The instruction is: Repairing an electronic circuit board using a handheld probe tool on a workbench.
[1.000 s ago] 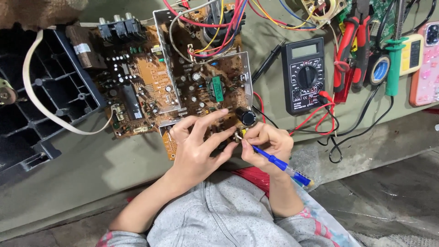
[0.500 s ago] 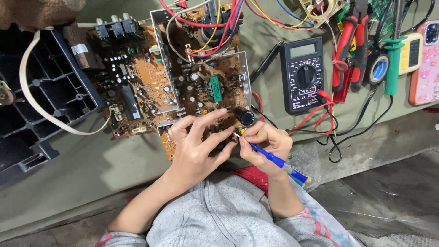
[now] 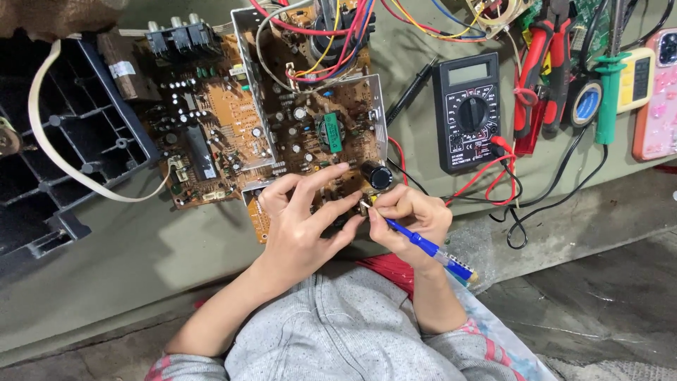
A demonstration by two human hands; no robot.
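Observation:
A brown circuit board [image 3: 233, 127] crowded with parts lies on the grey bench. My left hand [image 3: 300, 222] rests on its near edge, fingers spread and fingertips pressing the board beside a black cylindrical capacitor [image 3: 379, 175]. My right hand [image 3: 409, 219] grips a blue-handled screwdriver [image 3: 427, 247]. Its tip meets a small metal part [image 3: 364, 207] at the board's front corner, right where my left fingertips pinch. The tool's tip is hidden between the fingers.
A black multimeter [image 3: 472, 113] with red and black leads [image 3: 493, 176] lies right of the board. Red pliers [image 3: 539, 67], a green screwdriver [image 3: 608, 92], a tape roll [image 3: 585, 104] and a pink phone [image 3: 659, 85] sit far right. A black plastic casing [image 3: 49, 169] stands left.
Both hands stay at the board's front corner; the fingers have shifted only slightly around the small part.

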